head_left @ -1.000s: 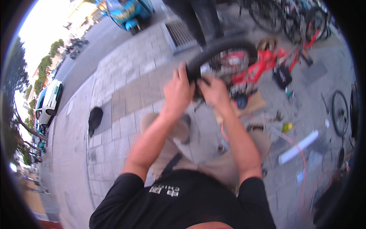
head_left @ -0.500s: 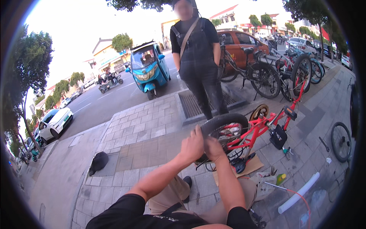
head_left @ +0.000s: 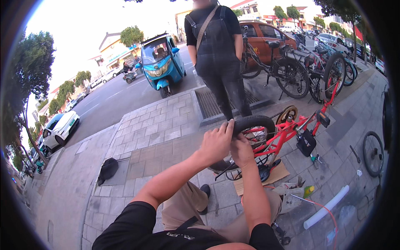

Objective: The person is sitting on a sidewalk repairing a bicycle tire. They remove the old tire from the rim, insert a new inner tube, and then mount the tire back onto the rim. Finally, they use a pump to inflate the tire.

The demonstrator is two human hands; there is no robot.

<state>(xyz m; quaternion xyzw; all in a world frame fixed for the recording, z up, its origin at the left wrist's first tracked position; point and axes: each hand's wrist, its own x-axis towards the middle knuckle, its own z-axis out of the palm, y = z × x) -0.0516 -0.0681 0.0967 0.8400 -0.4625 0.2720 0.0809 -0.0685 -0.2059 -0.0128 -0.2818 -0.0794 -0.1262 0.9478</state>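
A red bicycle [head_left: 285, 135] stands upside down on the paving in front of me, its black rear tyre [head_left: 259, 121] raised on my side. My left hand [head_left: 217, 143] is closed over the tyre's near upper edge, fingers on top of the rubber. Close beside it my right hand [head_left: 241, 150] grips the same tyre from its inner side, with the fingertips partly hidden. The golden chainring [head_left: 287, 114] sits beyond the wheel. Beneath the bicycle, its saddle [head_left: 264, 171] rests on a piece of cardboard [head_left: 277, 178].
A person [head_left: 216, 54] in dark overalls stands just beyond the wheel. Parked bicycles [head_left: 291, 77] fill the back right. On the right lie a loose wheel [head_left: 372, 153], a wrench [head_left: 355, 154] and a white tube [head_left: 327, 207]. A blue three-wheeler [head_left: 160, 62] is on the road.
My hands have shifted slightly right and up along the tyre, and the right hand is less blurred. The distant scooter has moved right, partly behind the three-wheeler.
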